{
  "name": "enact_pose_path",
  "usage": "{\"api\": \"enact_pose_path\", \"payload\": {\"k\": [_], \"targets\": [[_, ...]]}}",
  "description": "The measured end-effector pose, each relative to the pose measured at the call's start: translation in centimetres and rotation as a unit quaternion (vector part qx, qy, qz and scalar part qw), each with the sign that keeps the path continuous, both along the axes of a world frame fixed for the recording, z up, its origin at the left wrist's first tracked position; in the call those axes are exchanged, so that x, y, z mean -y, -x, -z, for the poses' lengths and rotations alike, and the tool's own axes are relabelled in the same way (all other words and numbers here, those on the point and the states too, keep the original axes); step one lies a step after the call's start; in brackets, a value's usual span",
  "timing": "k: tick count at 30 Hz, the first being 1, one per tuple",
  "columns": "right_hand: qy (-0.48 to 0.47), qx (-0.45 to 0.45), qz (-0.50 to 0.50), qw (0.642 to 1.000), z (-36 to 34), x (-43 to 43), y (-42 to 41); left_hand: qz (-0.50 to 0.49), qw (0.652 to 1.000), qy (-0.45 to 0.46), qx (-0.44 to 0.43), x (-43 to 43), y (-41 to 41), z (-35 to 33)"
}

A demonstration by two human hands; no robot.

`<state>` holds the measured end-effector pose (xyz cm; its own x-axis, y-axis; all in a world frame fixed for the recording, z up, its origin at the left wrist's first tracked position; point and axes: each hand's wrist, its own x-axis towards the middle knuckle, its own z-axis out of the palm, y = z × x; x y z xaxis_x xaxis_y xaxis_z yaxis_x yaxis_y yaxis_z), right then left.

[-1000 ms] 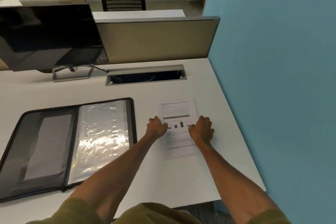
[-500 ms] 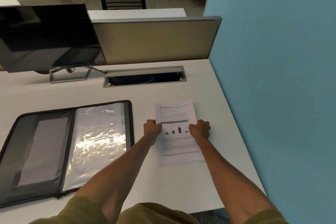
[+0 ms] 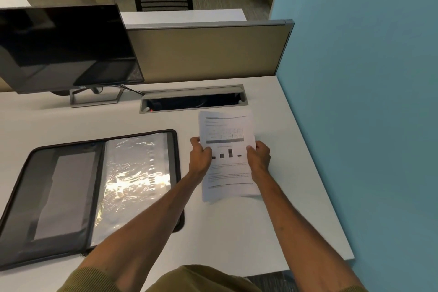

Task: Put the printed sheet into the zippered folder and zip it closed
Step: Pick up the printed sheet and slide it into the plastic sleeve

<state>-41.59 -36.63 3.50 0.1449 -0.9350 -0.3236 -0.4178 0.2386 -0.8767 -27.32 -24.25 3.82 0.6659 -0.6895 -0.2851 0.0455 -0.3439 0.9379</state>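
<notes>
Holding printed sheet pinched by left hand and right hand — next, into zippered folder at 9 o'clock.

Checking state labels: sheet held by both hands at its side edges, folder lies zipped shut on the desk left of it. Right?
Not quite. The zippered folder is not zipped shut: the head view shows it lying open flat, its clear plastic sleeves exposed. The rest holds: the left hand and right hand grip the printed sheet at its side edges, with the folder on the desk to its left.
</notes>
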Motion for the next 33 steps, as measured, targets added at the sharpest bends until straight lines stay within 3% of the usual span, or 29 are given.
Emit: {"api": "enact_pose_path", "payload": {"k": [6, 10, 13, 19, 28, 33], "targets": [[0.073, 0.116, -0.022, 0.990, -2.7, 0.3, -0.7, -0.029, 0.984, 0.163, 0.068, -0.2, -0.3, -2.7], [0.117, 0.183, -0.032, 0.975, -4.4, -0.1, -0.5, -0.039, 0.969, 0.218, 0.114, -0.7, 0.3, -4.8], [0.119, 0.200, -0.019, 0.972, -4.0, -0.7, -0.4, -0.018, 0.968, 0.203, 0.143, -1.4, 0.8, -4.9], [0.043, 0.180, -0.007, 0.983, -0.6, -2.4, 0.1, 0.029, 0.986, 0.113, 0.115, -2.9, 1.4, -1.3], [0.047, 0.114, -0.046, 0.991, -1.8, -1.2, -0.4, 0.037, 0.987, 0.127, 0.092, -1.9, -0.8, -1.8], [-0.020, 0.121, -0.107, 0.987, -3.1, -0.7, -1.3, 0.026, 0.992, 0.089, 0.084, -3.7, -3.4, -2.5]]}}
